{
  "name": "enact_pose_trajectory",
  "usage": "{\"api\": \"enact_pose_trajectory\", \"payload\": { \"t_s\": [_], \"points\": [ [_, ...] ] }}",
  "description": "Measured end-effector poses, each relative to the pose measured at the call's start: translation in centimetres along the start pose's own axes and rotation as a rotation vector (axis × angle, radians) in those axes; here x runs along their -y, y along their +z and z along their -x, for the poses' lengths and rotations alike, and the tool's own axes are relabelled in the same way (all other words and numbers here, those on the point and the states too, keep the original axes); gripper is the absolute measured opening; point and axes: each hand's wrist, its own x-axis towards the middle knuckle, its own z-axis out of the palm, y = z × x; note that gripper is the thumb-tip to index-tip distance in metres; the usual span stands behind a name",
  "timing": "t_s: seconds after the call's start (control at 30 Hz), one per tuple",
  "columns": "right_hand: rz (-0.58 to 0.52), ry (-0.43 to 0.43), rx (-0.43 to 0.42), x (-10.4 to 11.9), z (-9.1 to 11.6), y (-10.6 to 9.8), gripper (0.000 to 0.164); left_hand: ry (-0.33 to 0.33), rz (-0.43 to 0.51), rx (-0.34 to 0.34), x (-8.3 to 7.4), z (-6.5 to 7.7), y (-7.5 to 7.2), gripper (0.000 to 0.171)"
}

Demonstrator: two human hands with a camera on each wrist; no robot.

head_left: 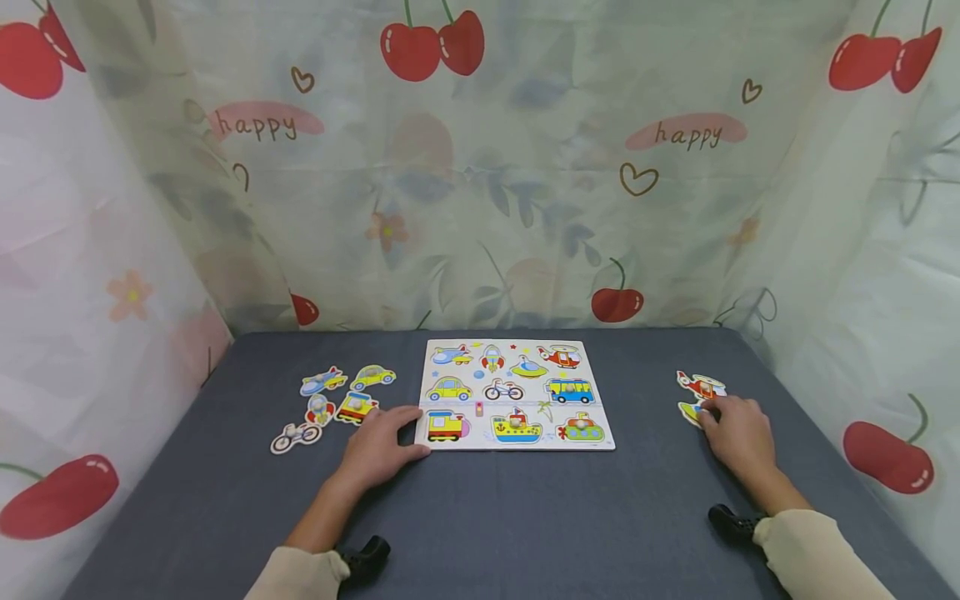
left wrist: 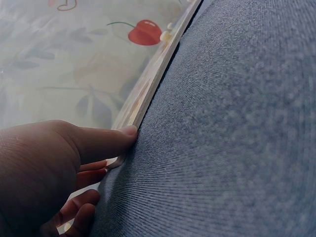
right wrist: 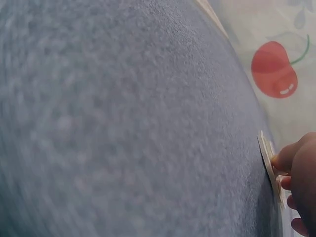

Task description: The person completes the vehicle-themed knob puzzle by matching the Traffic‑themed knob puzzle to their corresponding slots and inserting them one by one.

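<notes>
At the front left corner of the wooden puzzle board (head_left: 487, 446) my left hand (head_left: 378, 446) grips the edge, thumb along the front and fingers at the left side. The left wrist view shows the thumb (left wrist: 106, 143) pressed to the board's thin edge (left wrist: 155, 79). On the right, my right hand (head_left: 738, 433) pinches a yellow-green saucer-shaped puzzle piece (head_left: 688, 413), mostly covered by the fingers. In the right wrist view the thumb and fingers (right wrist: 289, 158) hold a thin piece (right wrist: 266, 155) close over the cloth. A red helicopter piece (head_left: 701, 384) lies just beyond this hand.
Left of the board lie loose pieces: an airplane (head_left: 322, 381), a car (head_left: 372, 377), a rocket (head_left: 320, 410), a train (head_left: 356, 407) and a bicycle (head_left: 296, 437). Dark grey cloth (head_left: 525, 525) covers the table. Printed curtains (head_left: 480, 208) enclose the back and sides.
</notes>
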Motion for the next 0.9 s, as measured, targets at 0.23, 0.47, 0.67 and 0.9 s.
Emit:
{"api": "enact_pose_trajectory", "payload": {
  "t_s": [0.23, 0.47, 0.67, 0.9],
  "points": [
    [-0.012, -0.027, -0.018, 1.0, -0.6, 0.1, 0.014, -0.002, -0.003, 0.005, 0.1, -0.1, 0.0, 0.062],
    [-0.024, -0.051, -0.011, 2.6, -1.8, 0.2, 0.018, -0.005, -0.001, 0.009, -0.1, 0.0, -0.2, 0.062],
    [-0.050, -0.046, 0.020, 4.2, -2.8, 0.7, 0.020, -0.016, 0.005, 0.020, -0.2, 0.1, -0.3, 0.062],
    [-0.075, -0.019, 0.088, 5.6, -4.0, 1.8, 0.022, -0.015, 0.006, 0.020, -0.1, 0.0, -0.2, 0.063]
  ]
}}
